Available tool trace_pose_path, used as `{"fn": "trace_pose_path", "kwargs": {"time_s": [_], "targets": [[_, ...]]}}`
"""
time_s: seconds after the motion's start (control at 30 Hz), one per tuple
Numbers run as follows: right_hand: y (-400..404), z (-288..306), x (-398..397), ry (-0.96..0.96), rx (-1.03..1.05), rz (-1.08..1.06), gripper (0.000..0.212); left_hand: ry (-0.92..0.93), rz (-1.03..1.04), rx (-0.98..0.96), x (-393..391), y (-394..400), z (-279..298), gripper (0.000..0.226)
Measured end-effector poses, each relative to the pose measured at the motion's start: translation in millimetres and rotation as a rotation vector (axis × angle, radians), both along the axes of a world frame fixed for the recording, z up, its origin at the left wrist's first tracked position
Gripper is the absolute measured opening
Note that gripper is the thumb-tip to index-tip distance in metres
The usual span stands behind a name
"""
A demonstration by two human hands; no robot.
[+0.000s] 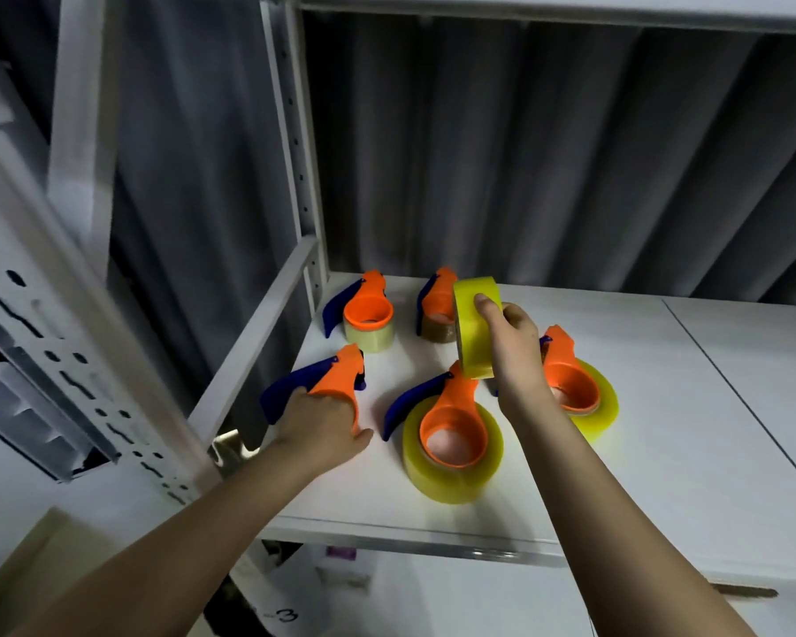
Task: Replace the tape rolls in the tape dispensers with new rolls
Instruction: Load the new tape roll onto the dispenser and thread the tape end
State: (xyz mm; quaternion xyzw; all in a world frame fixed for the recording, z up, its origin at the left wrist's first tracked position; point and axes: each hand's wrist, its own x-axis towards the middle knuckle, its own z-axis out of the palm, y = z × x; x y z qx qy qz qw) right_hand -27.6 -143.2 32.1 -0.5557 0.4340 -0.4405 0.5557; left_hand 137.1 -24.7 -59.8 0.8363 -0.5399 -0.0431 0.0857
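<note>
Yellow roll [474,326] held upright above the white shelf [662,429], right hand [515,347] pinching it, thumb on the near face and fingers behind. Left hand [322,422] lies over the front-left dispenser [322,383], fingers curled on its orange body; whether a roll sits under the palm is unclear. Four more dispensers carry rolls: back-left [368,317], back-middle [437,305], front-middle [451,434], right [575,388].

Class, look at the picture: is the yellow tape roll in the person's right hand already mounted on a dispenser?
No: the right hand holds the yellow tape roll up in the air, apart from every dispenser on the shelf.
</note>
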Motion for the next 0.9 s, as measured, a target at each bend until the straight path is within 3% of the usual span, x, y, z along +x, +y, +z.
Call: {"fn": "trace_pose_path", "kwargs": {"time_s": [0.07, 0.23, 0.37, 0.5, 0.6, 0.73, 0.9], "targets": [[0, 1, 2, -0.007, 0.0, 0.015, 0.022, -0.009, 0.017, -0.027, -3, 2, 4, 0.03], [0, 7, -1, 0.023, 0.019, 0.129, 0.01, -0.064, 0.048, -0.004, -1, 1, 12, 0.027], [0, 9, -7, -0.001, 0.004, 0.176, 0.009, 0.347, 0.142, -0.133, 7, -11, 35, 0.026], [0, 11, -17, -0.01, -0.074, 0.177, 0.029, 0.733, 0.076, -0.53, -3, -20, 77, 0.013], [0, 15, -24, -0.12, -0.012, 0.171, 0.032, 1.034, 0.006, -0.698, -16, -29, 97, 0.015], [5, 21, -32, -0.342, 0.176, 0.244, 0.039, 1.219, -0.019, -0.792, -37, -43, 102, 0.016], [6, 20, -37, -0.37, 0.188, 0.296, 0.037, 1.233, -0.023, -0.819, -62, -60, 98, 0.02]]}}
